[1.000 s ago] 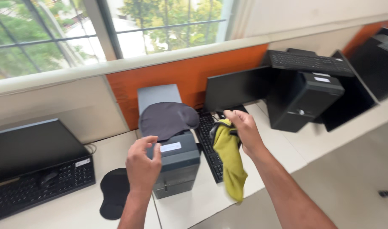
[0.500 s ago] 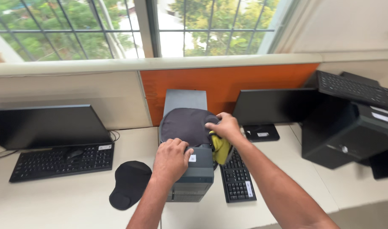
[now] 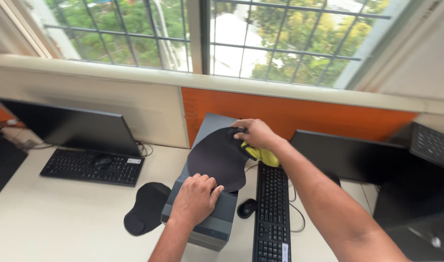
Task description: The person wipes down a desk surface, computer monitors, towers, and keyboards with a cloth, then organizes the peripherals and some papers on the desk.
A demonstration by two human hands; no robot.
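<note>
- Nearest to us, our left hand (image 3: 195, 198) lies flat on the near end of the grey computer case (image 3: 210, 216), which lies on its side on the pale tabletop (image 3: 52, 218); the fingers (image 3: 207, 187) are together and slightly curled, pressing on the lower edge of the dark mouse pad (image 3: 218, 157) and clamped on nothing.
- Just left of the case, a second black mouse pad (image 3: 147, 207) lies on the tabletop.
- Just right of the case sit a black mouse (image 3: 246, 207) and a black keyboard (image 3: 273, 213) running away from us.
- The dark mouse pad lies across the top of the case, between our two hands.
- Further along, our right hand (image 3: 255, 133) grips the far edge of that pad; its fingers are closed on the pad and on a bunched yellow cloth (image 3: 263, 155) that hangs under the palm.
- To the left, well apart, stand another keyboard (image 3: 91, 167) and a dark monitor (image 3: 71, 127).
- To the right stands a second dark monitor (image 3: 348, 156).
- Farthest off, an orange panel (image 3: 299, 114) runs below a barred window (image 3: 222, 39).
</note>
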